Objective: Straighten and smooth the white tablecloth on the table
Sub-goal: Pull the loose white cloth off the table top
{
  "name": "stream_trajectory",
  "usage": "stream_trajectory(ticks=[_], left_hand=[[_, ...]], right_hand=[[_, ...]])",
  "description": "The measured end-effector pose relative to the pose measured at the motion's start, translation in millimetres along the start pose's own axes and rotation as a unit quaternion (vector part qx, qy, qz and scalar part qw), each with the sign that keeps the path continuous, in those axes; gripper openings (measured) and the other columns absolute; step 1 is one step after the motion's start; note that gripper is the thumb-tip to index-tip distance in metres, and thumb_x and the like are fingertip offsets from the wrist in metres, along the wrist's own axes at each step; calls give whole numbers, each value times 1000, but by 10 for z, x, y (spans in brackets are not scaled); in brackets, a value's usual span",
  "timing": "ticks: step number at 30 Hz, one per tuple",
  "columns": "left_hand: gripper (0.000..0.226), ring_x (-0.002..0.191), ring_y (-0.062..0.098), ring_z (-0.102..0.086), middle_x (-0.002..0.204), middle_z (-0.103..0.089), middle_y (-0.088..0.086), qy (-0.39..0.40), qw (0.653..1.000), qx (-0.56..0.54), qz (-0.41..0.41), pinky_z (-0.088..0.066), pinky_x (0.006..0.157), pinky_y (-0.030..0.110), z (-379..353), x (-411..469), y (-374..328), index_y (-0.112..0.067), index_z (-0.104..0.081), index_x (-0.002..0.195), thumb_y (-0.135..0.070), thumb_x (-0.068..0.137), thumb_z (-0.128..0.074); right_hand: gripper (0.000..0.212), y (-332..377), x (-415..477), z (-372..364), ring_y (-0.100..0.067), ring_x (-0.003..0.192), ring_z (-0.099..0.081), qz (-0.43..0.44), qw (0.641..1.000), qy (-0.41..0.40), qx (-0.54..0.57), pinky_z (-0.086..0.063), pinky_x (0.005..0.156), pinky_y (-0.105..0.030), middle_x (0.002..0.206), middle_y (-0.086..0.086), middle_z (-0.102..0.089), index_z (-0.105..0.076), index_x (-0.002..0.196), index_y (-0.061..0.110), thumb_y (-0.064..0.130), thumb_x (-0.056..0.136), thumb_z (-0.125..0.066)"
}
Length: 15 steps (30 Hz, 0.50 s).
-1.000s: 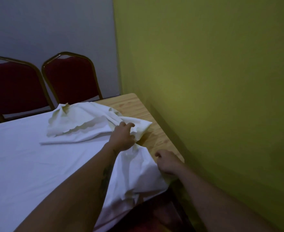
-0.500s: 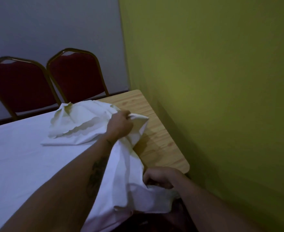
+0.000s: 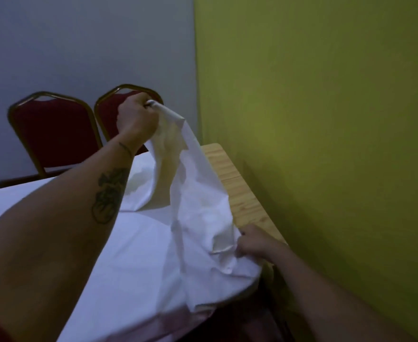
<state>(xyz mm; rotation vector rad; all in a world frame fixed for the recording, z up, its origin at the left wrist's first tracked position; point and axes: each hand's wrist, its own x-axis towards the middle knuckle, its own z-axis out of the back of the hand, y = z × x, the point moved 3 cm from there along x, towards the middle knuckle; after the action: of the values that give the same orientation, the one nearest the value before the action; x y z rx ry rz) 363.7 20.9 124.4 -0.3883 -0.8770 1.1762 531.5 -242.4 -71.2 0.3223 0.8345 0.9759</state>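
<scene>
Unfolding step: lifting folded-back corner of white tablecloth [image 3: 129, 255], rest lying on table [image 3: 242, 193].
Left hand [image 3: 136, 117]: clenched on corner, above table.
Right hand [image 3: 255, 243]: pinching edge at table's near corner.
Next: probably draw corner across bare wood toward table's far end.

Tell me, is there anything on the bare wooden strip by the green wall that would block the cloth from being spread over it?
Nothing visible does. The wooden strip is bare, and the left hand holds the tablecloth lifted above it.

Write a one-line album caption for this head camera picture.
Left hand lifts a tablecloth corner while right hand grips its edge beside bare table.
</scene>
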Motion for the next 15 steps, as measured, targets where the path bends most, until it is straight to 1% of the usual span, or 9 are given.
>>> stream_trajectory(ticks=[2,4,6,7,8,10,12,13,15], left_hand=[[28,96,31,-63,104,-69,8,12,1000,10,24,-52,81,37,89,-32,200,-26,-67,90,-12,82,-45],[28,90,29,-62,102,-68,10,34,998,26,39,-51,73,37,123,-108,421,-25,-70,94,-10,84,-48],[28,86,28,-60,98,-65,10,96,988,111,51,-50,73,37,105,-222,644,-18,-71,102,-9,85,-50],[26,86,29,-61,97,-64,11,146,972,174,54,-52,75,39,81,-285,769,-15,-69,104,-10,87,-50],[24,89,31,-61,98,-64,12,201,951,229,54,-53,78,43,65,-374,882,-12,-68,105,-11,88,-50],[27,105,34,-60,115,-63,18,317,889,326,55,-49,94,45,8,-558,1093,-5,-66,112,-14,93,-50],[34,116,32,-56,128,-59,20,429,813,389,55,-44,103,39,-66,-787,1240,1,-61,121,-18,95,-50],[39,119,32,-55,132,-56,20,472,787,389,82,-44,104,38,-93,-899,1297,2,-57,126,-20,94,-53],[56,127,33,-49,141,-48,18,526,766,332,163,-42,103,37,-159,-1081,1366,0,-46,138,-30,93,-60]], right_hand=[[30,-106,-113,263,-20,78,-60,4,992,-109,61,-43,60,-32,86,-8,-70,-70,86,10,15,58,-64],[30,-230,-249,408,-27,76,-59,24,972,-231,43,-40,60,-37,85,-8,-68,-61,89,16,20,60,-55],[34,-307,-355,386,-35,83,-57,73,942,-309,-106,-39,61,-35,93,-9,-62,-54,98,22,18,65,-48],[41,-328,-390,294,-36,90,-56,108,926,-307,-192,-43,64,-36,100,-8,-59,-54,106,24,16,66,-47],[47,-346,-419,167,-34,97,-54,122,913,-281,-271,-46,69,-38,106,-6,-56,-52,113,24,16,66,-47],[54,-411,-404,-105,-31,108,-47,108,903,-188,-371,-47,78,-39,116,-6,-48,-48,118,28,19,64,-51],[53,-492,-372,-312,-33,116,-39,65,921,-66,-379,-43,87,-41,122,-9,-42,-48,116,26,25,64,-52],[50,-516,-360,-366,-35,118,-37,38,932,-9,-362,-40,88,-42,124,-10,-41,-49,114,23,28,64,-49],[46,-482,-349,-386,-37,118,-40,4,944,65,-322,-38,85,-41,125,-15,-44,-53,108,18,32,66,-43]])
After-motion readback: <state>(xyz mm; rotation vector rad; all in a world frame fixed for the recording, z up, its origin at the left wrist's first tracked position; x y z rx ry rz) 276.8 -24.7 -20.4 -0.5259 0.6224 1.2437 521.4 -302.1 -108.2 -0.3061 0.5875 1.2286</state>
